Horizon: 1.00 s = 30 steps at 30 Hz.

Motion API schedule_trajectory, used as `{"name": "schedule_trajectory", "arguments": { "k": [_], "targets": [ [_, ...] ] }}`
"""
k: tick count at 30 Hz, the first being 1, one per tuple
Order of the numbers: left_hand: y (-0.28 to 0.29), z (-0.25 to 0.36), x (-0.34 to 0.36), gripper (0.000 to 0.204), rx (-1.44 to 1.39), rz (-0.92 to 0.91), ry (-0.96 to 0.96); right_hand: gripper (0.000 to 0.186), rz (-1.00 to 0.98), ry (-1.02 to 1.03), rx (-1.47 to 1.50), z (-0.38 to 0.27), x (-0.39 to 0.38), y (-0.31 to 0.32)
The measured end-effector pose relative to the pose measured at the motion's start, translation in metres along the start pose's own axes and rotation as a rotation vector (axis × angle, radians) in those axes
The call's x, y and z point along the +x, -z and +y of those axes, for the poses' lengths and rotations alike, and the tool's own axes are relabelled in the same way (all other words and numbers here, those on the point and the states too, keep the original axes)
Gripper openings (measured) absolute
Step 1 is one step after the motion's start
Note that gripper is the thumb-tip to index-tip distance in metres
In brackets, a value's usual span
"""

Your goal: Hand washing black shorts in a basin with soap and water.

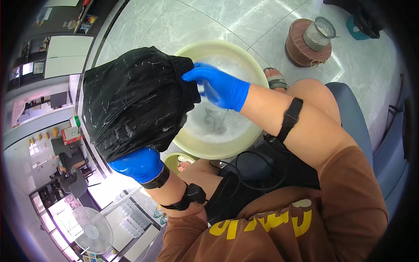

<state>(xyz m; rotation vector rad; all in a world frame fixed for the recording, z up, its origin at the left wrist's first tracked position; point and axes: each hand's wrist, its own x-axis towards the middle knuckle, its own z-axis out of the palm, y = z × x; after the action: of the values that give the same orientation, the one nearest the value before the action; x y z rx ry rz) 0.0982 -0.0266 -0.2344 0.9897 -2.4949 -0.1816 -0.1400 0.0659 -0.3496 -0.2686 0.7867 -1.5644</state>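
Note:
A wet black garment (133,98) with a gathered elastic band (187,78) is held up at the left, streaked with white suds. My right hand (218,85), in a blue glove, grips the band's edge between thumb and fingers. The blue-gloved left hand (139,165) supports the garment's lower side; cloth covers its fingers. Beside and partly behind the garment stands a round pale-yellow basin (257,126). Foamy water (214,126) with a dark patch fills its bottom.
A smaller yellowish tub (172,162) with some cloth in it stands near my left forearm. On the tiled floor at far right, a ribbed glass jar (317,37) rests on a reddish-brown round stool (299,48). A white fan (93,229) is at lower left.

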Motion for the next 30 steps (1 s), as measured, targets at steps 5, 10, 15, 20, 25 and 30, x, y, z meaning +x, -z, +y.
{"name": "schedule_trajectory", "arguments": {
  "k": [5, 10, 15, 20, 25, 30],
  "targets": [
    [0.015, -0.009, 0.001, 0.069, 0.59, -0.04, -0.054, 0.063, -0.308, -0.138, 0.342, 0.003, -0.02, -0.014],
    [0.013, -0.007, 0.002, 0.065, 0.001, 0.148, 0.025, 0.053, -0.37, -0.026, 0.351, -0.009, -0.013, 0.0],
    [-0.003, -0.047, -0.001, 0.053, -1.863, 0.12, 0.256, 0.053, -0.31, -0.096, 0.3, -0.023, -0.017, -0.025],
    [-0.012, -0.05, -0.01, 0.051, -1.958, 0.141, 0.334, 0.05, -0.17, -0.145, 0.078, -0.029, -0.016, -0.037],
    [-0.028, -0.077, -0.027, 0.036, -1.616, 0.221, 0.412, 0.047, -0.066, -0.153, 0.027, -0.031, -0.008, -0.021],
    [-0.045, -0.082, -0.023, 0.033, -1.246, 0.312, 0.615, 0.051, -0.117, -0.055, 0.058, -0.046, -0.011, -0.016]
  ]
}}
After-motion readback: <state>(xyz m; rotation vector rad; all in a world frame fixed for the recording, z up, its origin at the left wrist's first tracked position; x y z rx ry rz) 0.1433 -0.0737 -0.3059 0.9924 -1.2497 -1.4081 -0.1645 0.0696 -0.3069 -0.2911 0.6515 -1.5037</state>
